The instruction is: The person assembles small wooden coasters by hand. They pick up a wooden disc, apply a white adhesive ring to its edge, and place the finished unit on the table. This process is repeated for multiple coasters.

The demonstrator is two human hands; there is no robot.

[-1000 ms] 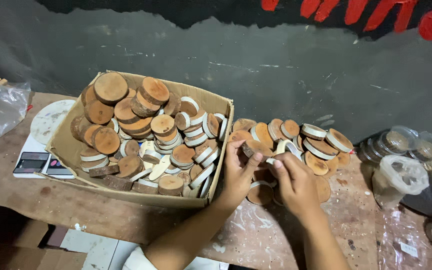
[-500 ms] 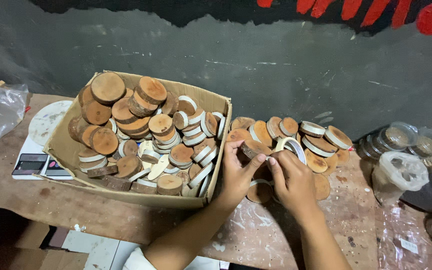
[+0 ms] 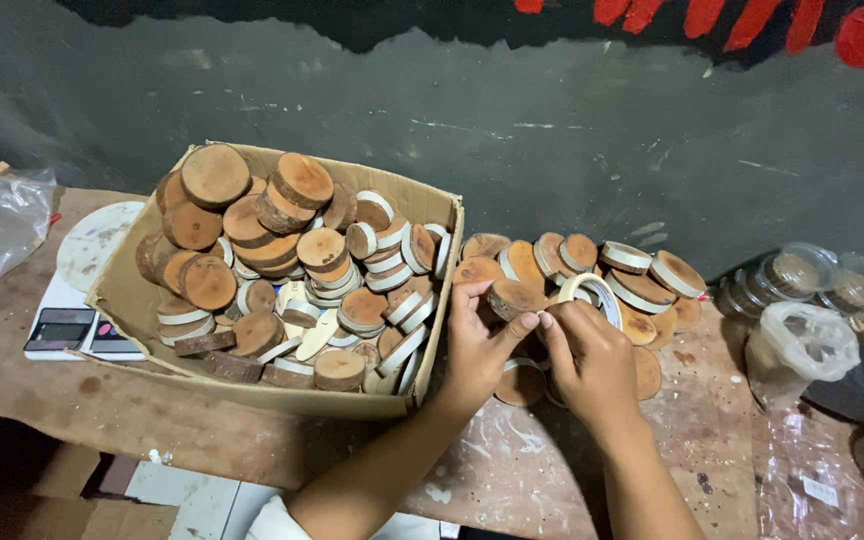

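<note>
While the left hand (image 3: 479, 345) grips a wood slice (image 3: 514, 297), the right hand (image 3: 592, 355) pinches a tape roll (image 3: 592, 293) beside the box (image 3: 430, 370) edge.

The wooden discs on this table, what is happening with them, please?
A person's left hand holds one wood slice, while the right hand touches a roll of tape beside it. More slices lie loose on the table, and a cardboard box at the left is full of them.

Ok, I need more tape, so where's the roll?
In the head view, the white tape roll sits right of the cardboard box, above the right hand, among loose wood slices.
</note>
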